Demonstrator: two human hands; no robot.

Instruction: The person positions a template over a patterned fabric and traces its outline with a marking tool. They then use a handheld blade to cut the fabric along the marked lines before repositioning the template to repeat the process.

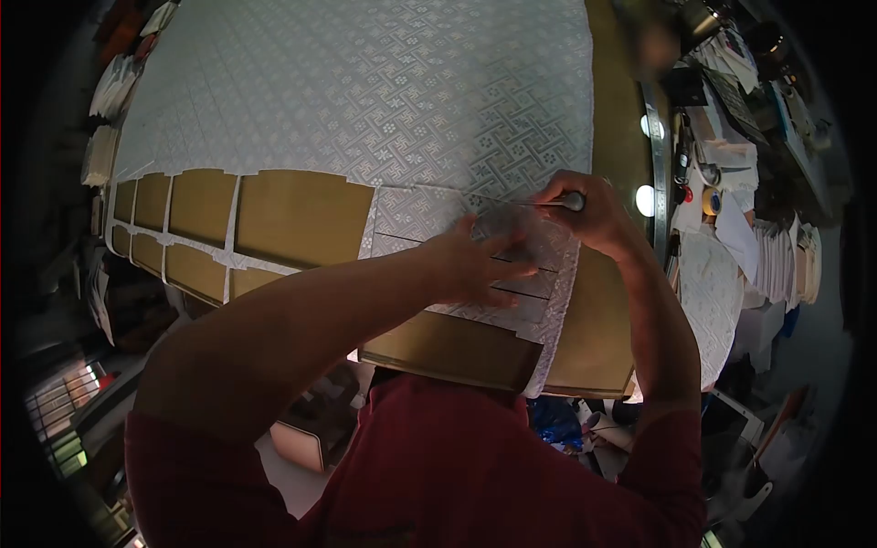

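Note:
A white sheet with a woven-looking geometric and flower pattern (411,100) spreads over a brown table. My left hand (470,265) lies on its near part with fingers spread, beside a hazy, see-through piece (507,222) whose kind I cannot make out. Dark straight slits (521,292) run across the sheet around these fingers. Closed in a fist at the sheet's right side, my right hand (594,215) grips a slim tool with a rounded grey end (574,201). Its thin shaft points left, along a line on the sheet.
Rectangular openings in the sheet at left show the brown tabletop (297,219), divided by narrow white strips (233,215). A metal straightedge (660,201) runs along the table's right side. Beyond it are stacked papers (772,265), a tape roll (712,201) and assorted clutter.

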